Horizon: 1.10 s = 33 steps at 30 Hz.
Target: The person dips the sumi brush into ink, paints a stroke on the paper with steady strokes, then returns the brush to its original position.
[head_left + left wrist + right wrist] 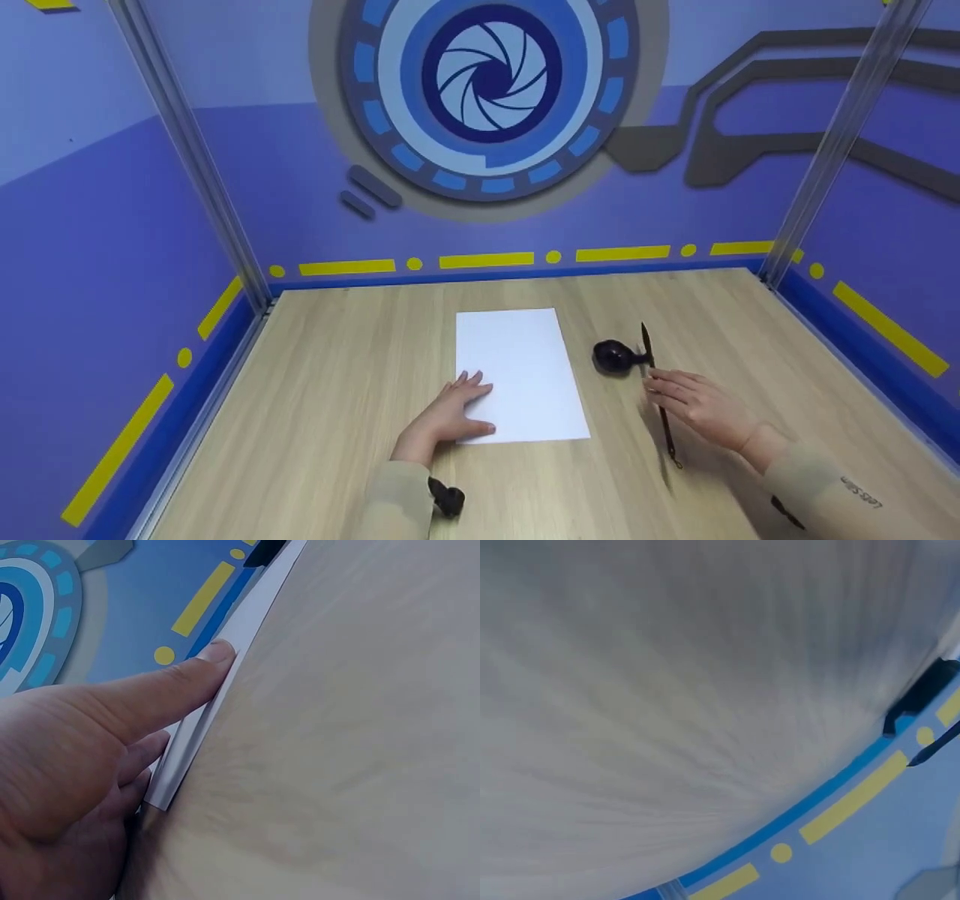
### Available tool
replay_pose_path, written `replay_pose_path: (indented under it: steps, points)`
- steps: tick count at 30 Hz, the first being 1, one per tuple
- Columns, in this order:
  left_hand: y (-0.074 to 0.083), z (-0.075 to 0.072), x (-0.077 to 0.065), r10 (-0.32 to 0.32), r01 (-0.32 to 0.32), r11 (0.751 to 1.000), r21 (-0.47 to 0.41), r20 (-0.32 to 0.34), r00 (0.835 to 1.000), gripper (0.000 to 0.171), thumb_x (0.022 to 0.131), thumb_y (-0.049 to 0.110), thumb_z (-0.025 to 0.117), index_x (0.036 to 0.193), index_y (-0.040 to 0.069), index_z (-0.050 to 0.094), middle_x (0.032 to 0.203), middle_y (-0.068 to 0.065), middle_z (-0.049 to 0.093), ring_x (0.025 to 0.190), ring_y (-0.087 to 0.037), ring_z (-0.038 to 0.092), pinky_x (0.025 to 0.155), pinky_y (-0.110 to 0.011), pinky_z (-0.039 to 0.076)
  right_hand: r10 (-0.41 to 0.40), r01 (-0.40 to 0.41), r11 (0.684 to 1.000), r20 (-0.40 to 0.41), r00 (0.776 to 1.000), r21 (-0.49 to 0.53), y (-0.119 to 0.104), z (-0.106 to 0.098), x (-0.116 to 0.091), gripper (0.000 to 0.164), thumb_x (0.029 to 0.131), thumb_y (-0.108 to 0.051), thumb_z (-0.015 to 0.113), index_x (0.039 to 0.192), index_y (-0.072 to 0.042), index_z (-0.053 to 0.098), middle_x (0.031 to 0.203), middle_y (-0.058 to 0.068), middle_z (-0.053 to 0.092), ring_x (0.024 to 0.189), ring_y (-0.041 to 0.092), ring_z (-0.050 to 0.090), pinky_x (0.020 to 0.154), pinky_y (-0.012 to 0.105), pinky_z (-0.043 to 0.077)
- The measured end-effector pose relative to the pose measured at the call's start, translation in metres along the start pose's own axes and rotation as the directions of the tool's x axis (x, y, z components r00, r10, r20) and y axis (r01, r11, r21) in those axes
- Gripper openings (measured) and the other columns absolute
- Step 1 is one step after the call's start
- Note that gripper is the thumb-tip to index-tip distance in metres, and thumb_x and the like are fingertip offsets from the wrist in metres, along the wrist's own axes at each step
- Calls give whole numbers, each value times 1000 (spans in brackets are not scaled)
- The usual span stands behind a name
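Note:
A white sheet of paper [521, 352] lies on the wooden table. Spread over its left edge, my left hand [450, 412] rests with fingers and thumb extended; the left wrist view shows the thumb [180, 686] along the paper's near edge [191, 739]. To the right, my right hand [701, 409] pinches a dark, thin writing brush [666, 431] around mid-handle. Its pointed tip faces away from me and a small hanging loop is at the near end. A round, glossy black dish [613, 357] with a short stem stands between paper and brush, the stem overlapping the brush in the head view.
The wooden table [337, 360] meets a blue-purple patterned wall [420, 232] at the back. Metal frame posts [191, 150] rise at the back corners, with side walls on both sides. Black wrist devices [448, 497] sit at the sleeves.

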<state>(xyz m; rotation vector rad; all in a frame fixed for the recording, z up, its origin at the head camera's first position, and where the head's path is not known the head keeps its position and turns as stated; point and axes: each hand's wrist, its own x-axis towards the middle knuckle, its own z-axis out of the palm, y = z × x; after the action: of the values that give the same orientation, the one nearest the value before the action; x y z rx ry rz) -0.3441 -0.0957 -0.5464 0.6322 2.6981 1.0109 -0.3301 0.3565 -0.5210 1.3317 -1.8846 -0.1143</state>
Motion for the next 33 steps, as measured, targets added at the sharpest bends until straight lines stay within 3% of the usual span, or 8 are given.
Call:
replay_pose_path:
  steps: [3, 6, 9, 15, 20, 24, 27, 33]
  points:
    - [-1, 0, 0, -5, 5, 1000, 3, -2, 1000, 76, 86, 32, 83, 151, 7, 51, 169, -13, 32, 161, -36, 17, 134, -54, 11, 31, -32, 999, -83, 996, -11, -1, -2, 11, 47, 113, -8, 28, 114, -1, 74, 142, 7, 65, 154, 12, 36, 126, 25, 34]
    - [-1, 1, 0, -10, 10, 1000, 2, -3, 1000, 75, 87, 31, 83, 151, 8, 51, 169, -12, 32, 161, -35, 17, 134, -53, 11, 61, -73, 995, -174, 983, -63, -2, -5, 26, 41, 112, -8, 36, 110, -1, 76, 122, 10, 76, 135, 19, 61, 100, 31, 59]
    - [-1, 1, 1, -13, 13, 1000, 5, -1, 1000, 75, 87, 31, 82, 152, 9, 51, 169, -11, 31, 161, -34, 17, 134, -52, 10, 116, -129, 990, -225, 967, -47, -4, -8, 41, 37, 111, -11, 41, 107, -1, 77, 111, 11, 79, 107, 26, 76, 77, 38, 64]
    - [-1, 1, 1, -5, 5, 1000, 11, 1, 1000, 75, 87, 31, 82, 151, 9, 51, 169, -12, 32, 161, -35, 17, 134, -53, 11, 265, -260, 964, -285, 921, 57, -6, -14, 61, 33, 110, -17, 47, 107, -1, 76, 105, 10, 79, 91, 25, 77, 76, 32, 63]
    - [-1, 1, 1, -1, 1, 1000, 13, 0, 1000, 75, 87, 31, 82, 152, 9, 51, 169, -12, 31, 161, -34, 17, 134, -53, 11, 427, -399, 904, -335, 840, 150, -2, -20, 71, 33, 108, -26, 53, 110, 0, 73, 98, 10, 77, 82, 20, 73, 82, 12, 58]
    - [-1, 0, 0, -5, 5, 1000, 1, 1, 1000, 75, 88, 31, 81, 152, 9, 50, 170, -11, 30, 162, -34, 16, 134, -52, 10, 596, -519, 802, -329, 732, 297, 2, -26, 78, 20, 101, -16, 66, 112, -1, 72, 101, 10, 77, 90, 4, 71, 88, 0, 49]
    - [-1, 0, 0, -10, 10, 1000, -6, 0, 1000, 75, 87, 31, 81, 153, 10, 50, 170, -10, 30, 162, -33, 15, 134, -52, 9, 728, -615, 683, -297, 618, 394, 6, -30, 83, 23, 90, 2, 74, 113, -1, 71, 101, 11, 78, 96, -14, 65, 84, -3, 48]
    - [0, 0, -1, -6, 6, 1000, -5, -1, 1000, 75, 88, 32, 81, 153, 10, 50, 170, -11, 29, 162, -33, 15, 134, -52, 9, 944, -707, 313, -131, 301, 634, 14, -32, 86, 22, 95, 1, 69, 116, 4, 64, 96, -1, 79, 85, -10, 71, 71, 5, 55]
